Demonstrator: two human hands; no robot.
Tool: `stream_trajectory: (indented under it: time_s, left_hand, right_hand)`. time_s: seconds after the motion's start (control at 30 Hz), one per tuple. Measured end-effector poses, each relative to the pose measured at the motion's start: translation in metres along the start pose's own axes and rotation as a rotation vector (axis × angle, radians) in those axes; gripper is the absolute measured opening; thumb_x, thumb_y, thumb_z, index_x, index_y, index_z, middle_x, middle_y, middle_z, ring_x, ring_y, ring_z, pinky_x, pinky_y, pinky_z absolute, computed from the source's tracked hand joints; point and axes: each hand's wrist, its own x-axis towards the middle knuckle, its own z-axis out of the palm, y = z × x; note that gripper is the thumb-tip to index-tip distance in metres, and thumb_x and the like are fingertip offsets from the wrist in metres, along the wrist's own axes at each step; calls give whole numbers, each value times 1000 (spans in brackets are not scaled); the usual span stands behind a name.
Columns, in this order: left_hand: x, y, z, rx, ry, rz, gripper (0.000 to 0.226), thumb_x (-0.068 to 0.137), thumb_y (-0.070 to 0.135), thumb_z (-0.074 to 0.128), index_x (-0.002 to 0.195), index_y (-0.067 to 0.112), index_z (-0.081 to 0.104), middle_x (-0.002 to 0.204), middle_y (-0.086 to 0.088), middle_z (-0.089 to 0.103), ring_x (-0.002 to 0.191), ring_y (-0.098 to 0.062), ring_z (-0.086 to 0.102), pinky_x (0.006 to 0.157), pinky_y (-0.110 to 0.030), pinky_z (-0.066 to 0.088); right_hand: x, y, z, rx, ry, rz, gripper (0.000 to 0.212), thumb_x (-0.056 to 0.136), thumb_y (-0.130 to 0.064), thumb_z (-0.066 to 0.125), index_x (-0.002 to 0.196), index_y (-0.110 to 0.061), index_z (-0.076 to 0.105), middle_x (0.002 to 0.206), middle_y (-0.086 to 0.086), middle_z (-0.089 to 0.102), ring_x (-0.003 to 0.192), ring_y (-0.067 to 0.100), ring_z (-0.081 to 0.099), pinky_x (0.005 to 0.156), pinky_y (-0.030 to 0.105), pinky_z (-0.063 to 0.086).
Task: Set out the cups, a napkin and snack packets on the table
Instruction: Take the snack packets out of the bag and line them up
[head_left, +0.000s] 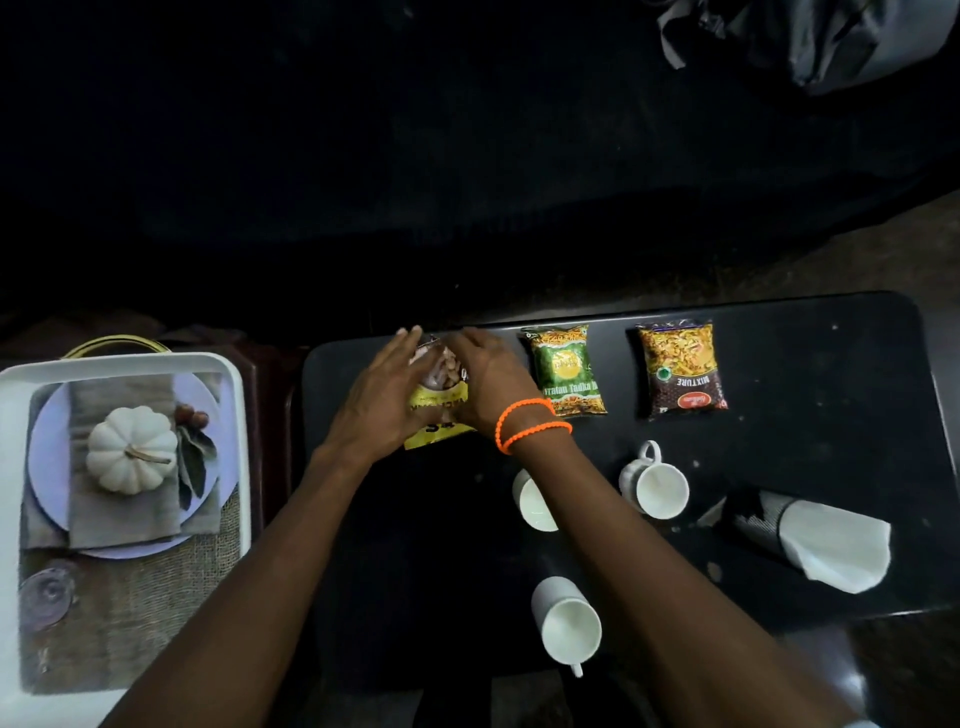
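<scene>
We think the job is almost done. The black table (831, 374) already has most things on it. The big white tray (236, 415) sits off to our left, beside the table, and the lilac plate (47, 467) in it holds a folded grey cloth and a little white pumpkin (132, 449) (that looks like decoration, not part of our job).

On the table near our right side lies the white napkin (836, 545), tucked in a dark mesh holder that lies on its side. Three snack packets make a row at the far edge. The brown packet (680, 371) and the green packet (569, 371) lie flat, set apart from each other. The yellow packet (441, 410) is the last one, and our left hand (384, 400) and right hand (488, 384) both rest on it, fingers curved around its sides, pressing it down onto the table.

Three white cups are out: the far cup (657, 486), the middle cup (532, 501) partly behind our arm, and the near cup (569, 621). All look empty. Only letting go seems left.
</scene>
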Motion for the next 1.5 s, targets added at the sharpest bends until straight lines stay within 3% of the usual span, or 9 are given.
stream_trajectory:
  time_s: [0.13, 0.23, 0.43, 0.57, 0.97, 1.13, 1.23, 1.37, 1.5]
  left_hand:
    - [-12, 3, 5, 48, 213, 8, 71, 77, 35, 87, 142, 20, 62, 148, -6, 55, 139, -28, 45, 111, -54, 46]
    - [-18, 4, 11, 46, 145, 17, 76, 83, 35, 84, 150, 20, 53, 156, -6, 48, 145, -29, 38, 115, -49, 43]
    - [-7, 2, 10, 135, 1, 24, 94, 86, 48, 77, 163, 24, 28, 172, -2, 23, 160, -29, 14, 124, -60, 27]
    - [-12, 3, 11, 76, -57, 30, 110, 78, 46, 85, 165, 23, 21, 174, 1, 14, 161, -26, 9, 126, -51, 28]
    - [-23, 16, 10, 155, -23, -61, 111, 76, 40, 88, 165, 26, 22, 174, -2, 16, 161, -28, 9, 122, -55, 35]
    - [-23, 20, 5, 152, 35, -55, 101, 78, 44, 86, 161, 23, 34, 171, -5, 26, 158, -30, 20, 122, -56, 33]
    - [-20, 27, 8, 132, 75, -47, 92, 79, 43, 85, 158, 25, 41, 169, -5, 31, 156, -29, 25, 122, -54, 33]
    - [-14, 32, 13, 126, 58, -66, 87, 81, 41, 84, 157, 24, 43, 169, -5, 30, 157, -27, 24, 124, -52, 32]
    - [-13, 31, 14, 125, 107, -29, 88, 80, 42, 84, 156, 24, 44, 169, -6, 31, 157, -28, 25, 123, -55, 32]
  right_hand:
    - [-3, 0, 14, -125, 37, 4, 55, 88, -10, 74, 140, -13, 57, 153, 10, 51, 143, 33, 42, 108, 46, 47]
    - [-3, 0, 20, -113, 52, 27, 66, 82, -13, 82, 142, -12, 55, 154, 11, 50, 143, 34, 42, 108, 48, 47]
    - [-6, 1, 25, -1, 76, 33, 79, 81, -10, 86, 150, -13, 48, 158, 11, 46, 145, 33, 42, 112, 48, 47]
    - [-4, 0, 21, -30, 65, 45, 59, 88, 2, 69, 144, -10, 52, 151, 14, 51, 138, 37, 47, 103, 48, 53]
    - [-16, 6, 16, -11, 26, -24, 69, 82, -2, 80, 146, -12, 53, 149, 14, 56, 134, 35, 56, 105, 46, 53]
    - [-30, 27, -5, -113, 501, 175, 44, 93, -18, 69, 137, -17, 64, 146, 10, 61, 138, 34, 52, 114, 49, 40]
    - [-36, 54, -13, -149, 442, 343, 38, 102, -19, 55, 139, -21, 62, 153, 8, 53, 142, 33, 43, 111, 45, 40]
    - [-45, 70, -15, -172, 300, 287, 37, 100, -15, 58, 137, -18, 63, 146, 10, 55, 135, 34, 46, 104, 45, 49]
    - [-51, 81, -30, -116, 398, 307, 46, 97, -34, 66, 140, -18, 61, 150, 14, 54, 139, 36, 46, 109, 48, 45]
